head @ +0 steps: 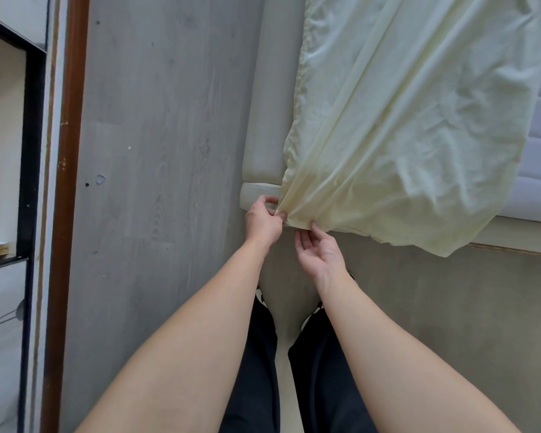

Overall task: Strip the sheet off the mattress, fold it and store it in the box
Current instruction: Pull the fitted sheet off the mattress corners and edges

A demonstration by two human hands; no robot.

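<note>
Pale yellow sheet (403, 126) lies bunched on the mattress (537, 170), its corner drawn down to your grip. Your left hand (264, 221) pinches that corner, fingers curled round the fabric. Just right of it, your right hand (319, 254) is palm up, loosely curled fingertips touching the hem. Bed frame (263, 120) runs beyond the grip.

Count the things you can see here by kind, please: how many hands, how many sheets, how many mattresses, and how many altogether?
Hands: 2, the left hand and the right hand, both at the sheet's corner
Sheets: 1, the pale yellow sheet
Mattresses: 1, the white mattress partly uncovered
Total: 4
</note>
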